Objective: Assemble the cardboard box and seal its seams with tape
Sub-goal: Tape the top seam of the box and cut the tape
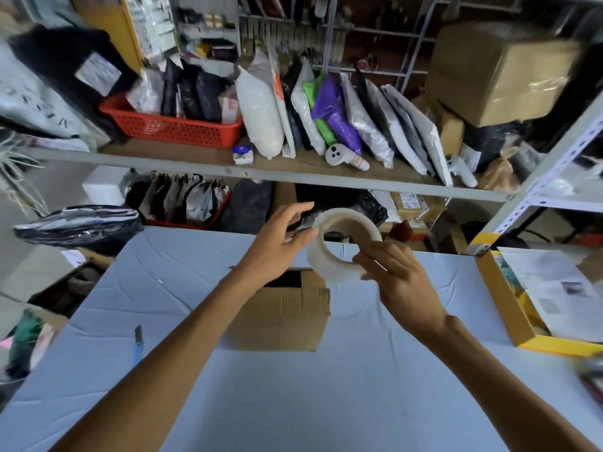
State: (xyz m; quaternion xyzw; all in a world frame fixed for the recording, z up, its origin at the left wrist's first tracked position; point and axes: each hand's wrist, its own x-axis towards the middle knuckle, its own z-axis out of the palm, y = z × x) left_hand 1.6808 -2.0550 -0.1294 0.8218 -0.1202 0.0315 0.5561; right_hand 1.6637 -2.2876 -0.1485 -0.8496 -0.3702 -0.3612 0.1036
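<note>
Both bare forearms are reaching forward and converging toward the middle of the view. The left hand (pixel 280 243) is lifting palm-inward with its fingers loosely spread and slightly curled, the thumb pointing forward, its fingertips touching the near-left edge of the tape roll (pixel 342 246). The right hand (pixel 396 275) is curling around the roll's lower right rim, fingers bent over the outer surface and thumb pressing against it, the wrist bending slightly inward while the back of the hand is facing up.

Brown cardboard box (pixel 280 316), translucent white tape roll (pixel 339 256), pale blue table (pixel 293 386), red perforated basket (pixel 173 127)
</note>
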